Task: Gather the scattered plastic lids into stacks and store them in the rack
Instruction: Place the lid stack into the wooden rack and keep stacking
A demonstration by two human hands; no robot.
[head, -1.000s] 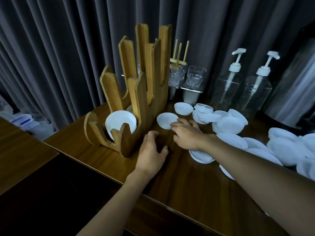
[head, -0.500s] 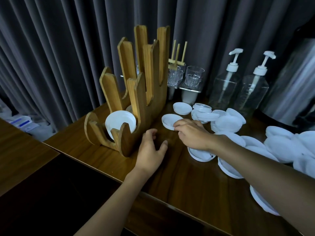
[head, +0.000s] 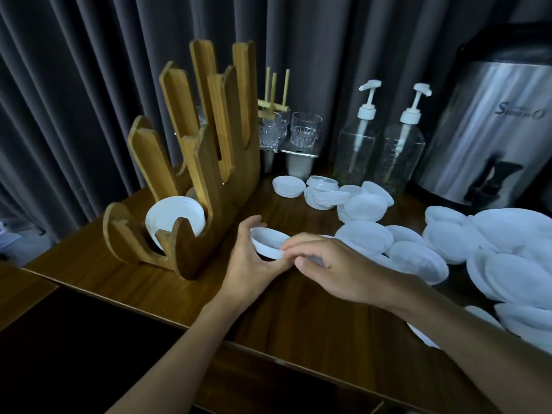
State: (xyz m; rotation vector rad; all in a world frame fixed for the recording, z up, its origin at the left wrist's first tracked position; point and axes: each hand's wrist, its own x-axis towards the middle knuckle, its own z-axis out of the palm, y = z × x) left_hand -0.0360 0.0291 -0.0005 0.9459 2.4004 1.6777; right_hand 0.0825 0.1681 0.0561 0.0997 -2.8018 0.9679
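A white plastic lid hangs tilted just above the worktop, caught between both hands. The left hand curls round its near-left edge, thumb over the far rim and fingers underneath. The right hand pinches the near-right rim with thumb and forefinger. Something white shows under its fingers, but what it is cannot be told.

The wooden rack stands just left of the left hand, its prongs rising in steps toward the back. White stored lids sit on edge in its lowest front slot, and nothing stands between the held lid and the rack.

To the right and behind the hands the scattered lids lie overlapping across the worktop, some under the right forearm. Behind them stand pump bottles, drinking glasses and a steel urn, with a dark curtain at the back.

By count: one lid held, one rack, two pump bottles, one urn and at least three glasses. The loose lids number well over a dozen, too overlapped to count exactly.
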